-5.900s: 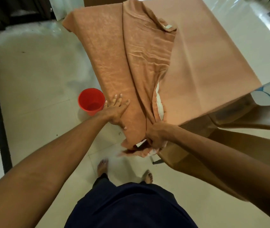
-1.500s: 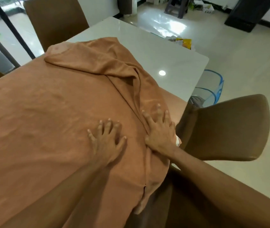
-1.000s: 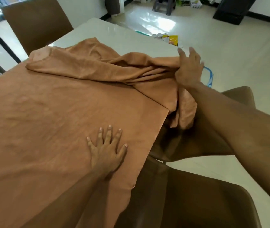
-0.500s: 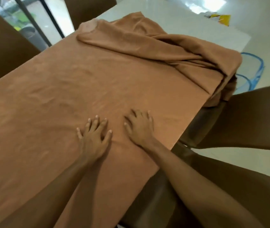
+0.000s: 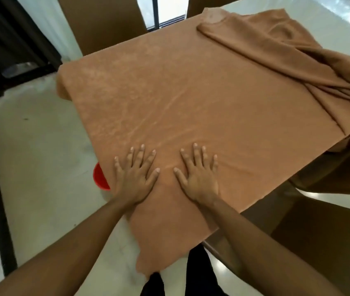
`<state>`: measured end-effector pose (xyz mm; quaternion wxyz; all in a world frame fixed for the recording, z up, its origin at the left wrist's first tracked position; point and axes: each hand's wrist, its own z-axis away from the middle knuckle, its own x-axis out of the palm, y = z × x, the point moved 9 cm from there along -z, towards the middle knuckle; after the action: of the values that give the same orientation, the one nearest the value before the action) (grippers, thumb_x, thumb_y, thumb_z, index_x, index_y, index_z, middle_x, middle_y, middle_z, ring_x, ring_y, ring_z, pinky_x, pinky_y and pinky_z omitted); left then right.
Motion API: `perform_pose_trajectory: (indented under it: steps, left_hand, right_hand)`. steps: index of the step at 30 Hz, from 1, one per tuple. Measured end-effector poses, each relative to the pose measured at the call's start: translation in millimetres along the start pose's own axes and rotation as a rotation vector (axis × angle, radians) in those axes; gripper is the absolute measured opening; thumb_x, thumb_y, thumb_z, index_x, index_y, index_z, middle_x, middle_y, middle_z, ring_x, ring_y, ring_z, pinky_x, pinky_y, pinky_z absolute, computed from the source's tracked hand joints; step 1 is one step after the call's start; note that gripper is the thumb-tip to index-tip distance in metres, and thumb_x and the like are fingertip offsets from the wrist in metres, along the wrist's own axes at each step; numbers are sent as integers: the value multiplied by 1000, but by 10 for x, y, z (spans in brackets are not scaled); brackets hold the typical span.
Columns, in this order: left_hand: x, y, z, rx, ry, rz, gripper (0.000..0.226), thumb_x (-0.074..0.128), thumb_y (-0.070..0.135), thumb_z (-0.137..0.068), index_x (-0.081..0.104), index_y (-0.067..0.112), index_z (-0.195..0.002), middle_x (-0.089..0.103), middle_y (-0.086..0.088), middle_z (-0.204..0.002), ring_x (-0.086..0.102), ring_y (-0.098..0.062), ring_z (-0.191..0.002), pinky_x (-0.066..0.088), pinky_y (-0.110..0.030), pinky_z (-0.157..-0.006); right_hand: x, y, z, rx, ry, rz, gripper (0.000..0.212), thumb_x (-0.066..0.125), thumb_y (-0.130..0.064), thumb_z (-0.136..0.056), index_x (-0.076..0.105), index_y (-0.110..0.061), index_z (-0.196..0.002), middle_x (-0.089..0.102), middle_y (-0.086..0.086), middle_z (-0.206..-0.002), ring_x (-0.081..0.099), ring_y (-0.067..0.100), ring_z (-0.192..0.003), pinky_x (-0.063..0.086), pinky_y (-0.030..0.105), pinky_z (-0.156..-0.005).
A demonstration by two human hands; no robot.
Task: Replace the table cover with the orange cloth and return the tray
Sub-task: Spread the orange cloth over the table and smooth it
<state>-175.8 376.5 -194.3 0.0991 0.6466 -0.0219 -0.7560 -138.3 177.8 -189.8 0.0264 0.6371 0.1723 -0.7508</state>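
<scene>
The orange cloth [image 5: 191, 99] lies spread over the near part of the table, its near corner hanging over the edge toward me. Its far right part is still bunched in thick folds [image 5: 297, 54]. My left hand [image 5: 135, 176] and my right hand [image 5: 199, 174] press flat on the cloth side by side, fingers spread and straight, near the table's front corner. A strip of bare white table top [image 5: 319, 20] shows beyond the folds. No tray is in view.
A red cup [image 5: 100, 178] stands on the floor under the table's left edge, half hidden by the cloth. Brown chairs stand at the right [image 5: 340, 178], near right [image 5: 319, 242] and far side [image 5: 105, 24]. Pale tiled floor [image 5: 31, 157] lies to the left.
My view has swung left along the table. Both hands stay flat on the cloth, now further apart and nearer the front corner. The cloth under them looks smoother.
</scene>
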Motion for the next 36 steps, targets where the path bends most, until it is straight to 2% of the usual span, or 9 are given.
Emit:
perform_pose_trajectory:
  steps: [11, 15, 19, 23, 26, 28, 30, 33, 36]
  left_hand:
    - [75, -190, 357, -4, -20, 109, 65, 18, 68, -96, 6, 46, -156, 0, 5, -168, -7, -25, -154, -7, -69, -114]
    - [87, -280, 553, 2, 35, 85, 63, 27, 64, -98, 19, 40, -156, 11, 1, -167, 5, -28, -153, -3, -70, -112]
    - [27, -318, 521, 0, 62, 166, 59, 41, 54, -98, 38, 29, -151, 25, -4, -163, 13, -27, -152, 1, -65, -117]
    - [-90, -399, 440, 2, 111, 274, 55, 41, 43, -99, 45, 16, -147, 34, -7, -160, 18, -26, -151, 10, -55, -122]
    - [-136, -527, 348, -15, 113, 279, 56, 37, 40, -100, 44, 13, -149, 32, -8, -160, 18, -26, -152, 11, -49, -123]
    - [-166, -637, 271, -27, 94, 253, 57, 34, 39, -101, 41, 13, -151, 28, -8, -162, 16, -27, -152, 9, -48, -122]
    - [-207, -751, 147, -23, 74, 232, 55, 34, 38, -104, 35, 13, -154, 24, -8, -163, 13, -27, -153, 7, -47, -123]
    - [-281, -904, -120, 5, 57, 193, 58, 38, 41, -105, 29, 15, -156, 19, -10, -165, 9, -28, -153, 5, -46, -123]
    - [-334, -1037, -475, 33, 45, 179, 61, 39, 43, -104, 27, 16, -157, 18, -11, -165, 10, -29, -153, 5, -46, -123]
  right_hand:
    - [116, -226, 415, 66, -21, -22, 74, 23, -75, -96, 11, -41, -160, -2, 0, -171, -5, 24, -157, -4, 56, -123]
    - [174, -430, 538, 55, -29, -66, 69, 22, -74, -97, 21, -40, -158, 5, 2, -170, 0, 25, -157, -5, 58, -123]
    - [11, -384, 245, 50, 64, -122, 56, 28, -62, -102, 36, -35, -150, 18, 5, -167, 12, 27, -155, 5, 61, -123]
    - [60, -355, -33, 139, 29, -126, 60, 28, -59, -103, 30, -31, -156, 12, 9, -169, 6, 29, -156, 0, 63, -122]
    - [285, -943, 248, -89, -19, -44, 62, 26, -56, -104, 22, -29, -160, 7, 10, -170, 5, 32, -156, -4, 65, -120]
    - [414, -1456, 654, -316, -39, -31, 59, 32, -52, -104, 30, -28, -157, 15, 9, -169, 13, 32, -155, 3, 67, -119]
    - [469, -1736, 865, -422, -56, -42, 54, 35, -51, -103, 39, -29, -153, 23, 7, -167, 18, 28, -155, 6, 66, -119]
    - [386, -1712, 538, -352, -40, -91, 53, 35, -51, -103, 39, -30, -152, 29, 6, -164, 21, 25, -153, 6, 62, -121]
    - [213, -1487, -143, -190, 51, -137, 52, 39, -52, -102, 49, -25, -146, 36, 8, -161, 27, 28, -151, 11, 61, -121]
